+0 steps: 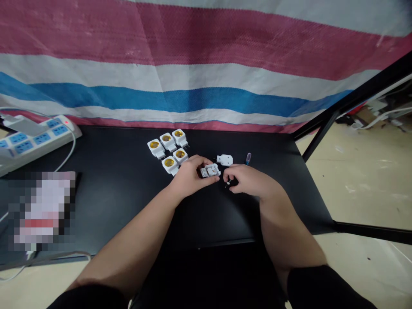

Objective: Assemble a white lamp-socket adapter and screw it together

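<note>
My left hand (192, 175) is closed around a white lamp socket housing (210, 171), gripping it by its sides. The housing's open inner side faces up and shows parts inside. Just right of it, my right hand (246, 179) pinches a small white part with a thin metal pin (228, 183), too small to name exactly. Beyond the hands lies a flat white cover piece (225, 160) with small holes. A small screwdriver (248, 158) with a see-through handle rests to its right.
Several white lamp sockets (167, 140) with gold threads stand left of my hands on the black table (128, 206). A white power strip (61, 136) and a blurred phone-like device (46, 206) with a cable lie farther left. A striped sheet (206, 51) hangs behind; a black frame bar (317, 137) stands right.
</note>
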Available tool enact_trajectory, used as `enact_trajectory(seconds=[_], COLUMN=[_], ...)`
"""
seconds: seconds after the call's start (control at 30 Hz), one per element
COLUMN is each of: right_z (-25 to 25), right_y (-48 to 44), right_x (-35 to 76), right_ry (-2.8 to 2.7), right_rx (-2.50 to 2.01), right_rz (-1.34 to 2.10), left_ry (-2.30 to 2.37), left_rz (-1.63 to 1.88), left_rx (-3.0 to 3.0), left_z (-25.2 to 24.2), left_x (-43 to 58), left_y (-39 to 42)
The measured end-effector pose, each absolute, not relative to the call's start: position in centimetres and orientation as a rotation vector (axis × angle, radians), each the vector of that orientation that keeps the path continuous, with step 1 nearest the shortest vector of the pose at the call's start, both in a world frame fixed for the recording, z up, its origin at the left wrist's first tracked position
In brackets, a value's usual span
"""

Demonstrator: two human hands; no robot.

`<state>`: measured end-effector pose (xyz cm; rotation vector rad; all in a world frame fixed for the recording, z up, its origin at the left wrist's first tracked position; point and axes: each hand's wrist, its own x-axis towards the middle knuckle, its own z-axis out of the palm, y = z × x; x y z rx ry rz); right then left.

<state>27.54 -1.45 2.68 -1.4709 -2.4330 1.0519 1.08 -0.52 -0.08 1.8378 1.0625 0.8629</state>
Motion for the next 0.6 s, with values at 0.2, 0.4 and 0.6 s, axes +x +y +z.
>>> enact_trajectory(seconds=[0.2, 0.4, 0.6], right_z=[2.5, 2.9, 3.0], right_y=[-1.7, -1.4, -0.9], right_x=[26.1, 27.0, 26.9], right_ry=[-2.411, -2.003, -1.516], right_rx=[-1.369, -1.316, -1.228], right_rz=[1.078, 1.11, 1.093], left_ry=[0.829, 0.721, 0.673], left_rz=[0.897, 0.93, 0.836], left_rx=[1.476, 1.066, 0.763], left_z=[-0.1, 0.1, 0.9], left_x=[1.3, 1.9, 2.0], left_y=[-0.9, -1.1, -1.5])
